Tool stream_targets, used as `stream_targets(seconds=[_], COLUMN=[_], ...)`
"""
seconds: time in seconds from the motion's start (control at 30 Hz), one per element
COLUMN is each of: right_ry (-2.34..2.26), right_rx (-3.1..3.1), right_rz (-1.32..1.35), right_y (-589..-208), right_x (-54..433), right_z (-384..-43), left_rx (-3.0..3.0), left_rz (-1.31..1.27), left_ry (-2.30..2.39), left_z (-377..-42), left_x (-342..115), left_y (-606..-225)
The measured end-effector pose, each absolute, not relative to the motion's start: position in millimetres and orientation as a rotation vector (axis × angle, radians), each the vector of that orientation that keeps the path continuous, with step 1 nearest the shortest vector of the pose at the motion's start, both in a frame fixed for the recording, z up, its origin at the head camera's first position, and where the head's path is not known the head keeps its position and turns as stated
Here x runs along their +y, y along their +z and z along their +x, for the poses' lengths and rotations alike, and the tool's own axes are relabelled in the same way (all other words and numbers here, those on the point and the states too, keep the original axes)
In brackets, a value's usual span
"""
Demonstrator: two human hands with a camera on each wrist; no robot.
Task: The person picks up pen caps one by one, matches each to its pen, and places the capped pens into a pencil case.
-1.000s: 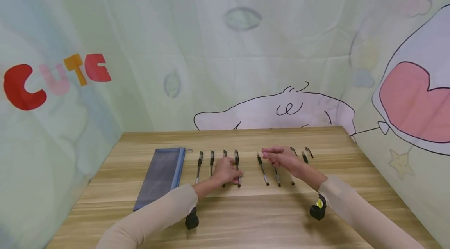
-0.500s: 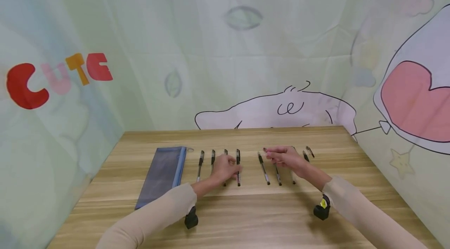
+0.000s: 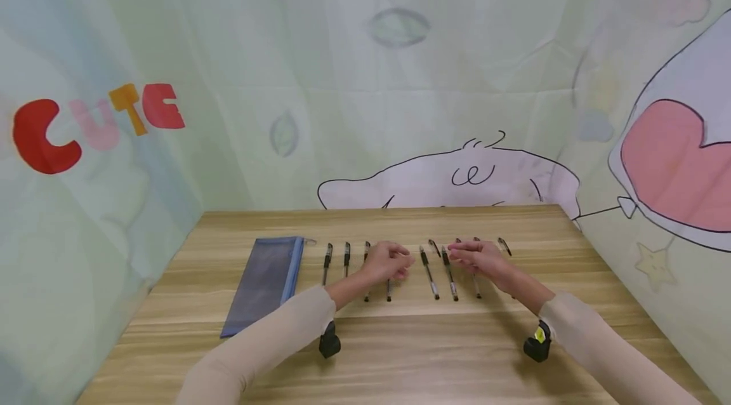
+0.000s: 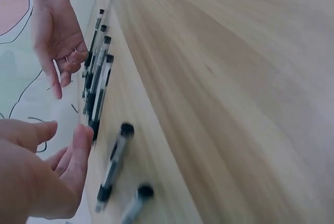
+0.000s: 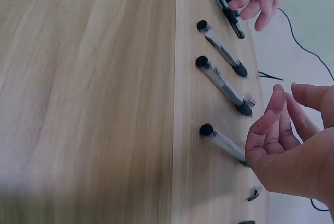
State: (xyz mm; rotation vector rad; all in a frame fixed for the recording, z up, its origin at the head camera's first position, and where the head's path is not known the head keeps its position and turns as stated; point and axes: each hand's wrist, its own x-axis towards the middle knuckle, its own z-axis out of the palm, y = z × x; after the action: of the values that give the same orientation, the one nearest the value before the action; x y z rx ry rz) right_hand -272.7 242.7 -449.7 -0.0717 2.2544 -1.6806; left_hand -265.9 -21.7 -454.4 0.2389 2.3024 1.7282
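Left hand (image 3: 388,263) shifted right, right hand (image 3: 482,261) likewise, pen (image 3: 450,274) beside it revealed

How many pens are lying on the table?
8: right of the pouch, pens one, two, three and four, partly behind the left hand or sleeve; further right, pens five, six, seven and eight, the last nearly all behind the right hand. Others may be hidden.
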Motion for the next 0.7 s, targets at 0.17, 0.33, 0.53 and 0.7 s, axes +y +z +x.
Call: stream_targets(seconds=[0.17, 0.33, 0.53, 0.7], right_ry=[-1.694, -1.756, -1.750, -1.713], right_rx=[2.249, 2.179, 2.182, 2.226], right_rz=[-0.033, -0.026, -0.003, -0.007], right_y=[-451, -450, -450, -449], right_x=[250, 252, 253, 252], right_z=[-273, -274, -273, -271], left_rx=[2.289, 2.328, 2.470, 2.604], left_rz=[0.208, 0.198, 0.204, 0.238], left_ry=[1.697, 1.721, 1.614, 1.506], left_z=[-268, -267, -267, -268], left_x=[-3, 9, 20, 27], left_y=[-461, -466, -471, -478])
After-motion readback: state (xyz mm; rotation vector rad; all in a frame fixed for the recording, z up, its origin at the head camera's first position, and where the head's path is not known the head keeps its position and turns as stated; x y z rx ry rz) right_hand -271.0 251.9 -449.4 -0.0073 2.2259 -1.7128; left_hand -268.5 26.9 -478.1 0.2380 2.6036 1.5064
